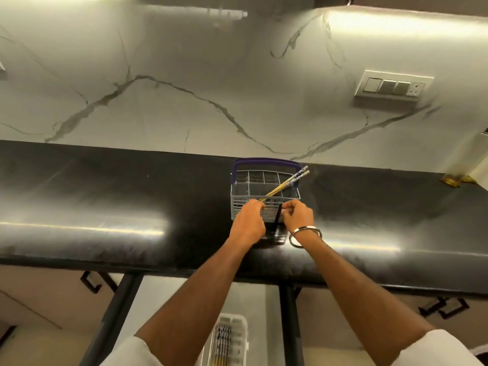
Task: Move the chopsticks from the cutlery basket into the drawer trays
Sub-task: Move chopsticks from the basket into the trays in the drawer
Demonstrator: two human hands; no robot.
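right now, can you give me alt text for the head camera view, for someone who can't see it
Two hands reach to the near side of a grey cutlery basket on a black counter; the right hand pinches a dark stick, the left hand is curled at the rim. Two chopsticks lean in the basket, and a white tray sits in the open drawer below.

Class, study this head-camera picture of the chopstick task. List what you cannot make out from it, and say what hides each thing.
1. Head view: the lower ends of the chopsticks are hidden by the cutlery basket and the left hand.
2. Whether the right hand pinches the dark upright piece is too small to tell.
3. The drawer tray is cut off by the bottom edge and partly covered by the forearms.
4. How many chopsticks lie in it: blurred.
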